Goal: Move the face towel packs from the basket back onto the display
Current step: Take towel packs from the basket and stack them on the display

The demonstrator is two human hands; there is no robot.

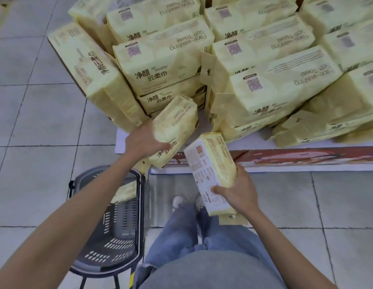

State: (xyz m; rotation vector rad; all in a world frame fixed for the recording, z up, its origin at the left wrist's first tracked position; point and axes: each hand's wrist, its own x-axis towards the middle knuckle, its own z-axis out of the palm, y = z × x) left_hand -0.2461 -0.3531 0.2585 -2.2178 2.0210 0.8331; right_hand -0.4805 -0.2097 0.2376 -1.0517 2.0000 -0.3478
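Observation:
My left hand [144, 142] grips a pale yellow face towel pack [177, 124] and holds it against the front of the display stack [167, 67], label side up. In my right hand [237, 192] is a second pack [212, 170], held over the floor in front of the display's white platform [285, 143] with its white printed back facing me. A dark plastic basket [117, 230] stands on the floor at lower left, under my left forearm. One more yellow pack [125, 192] lies inside it near the far end.
Many yellow packs are piled on the low platform across the top and right. A red printed panel [306, 156] runs along its front. Grey floor tiles surround it. My legs in jeans and my shoes [187, 202] stand between basket and display.

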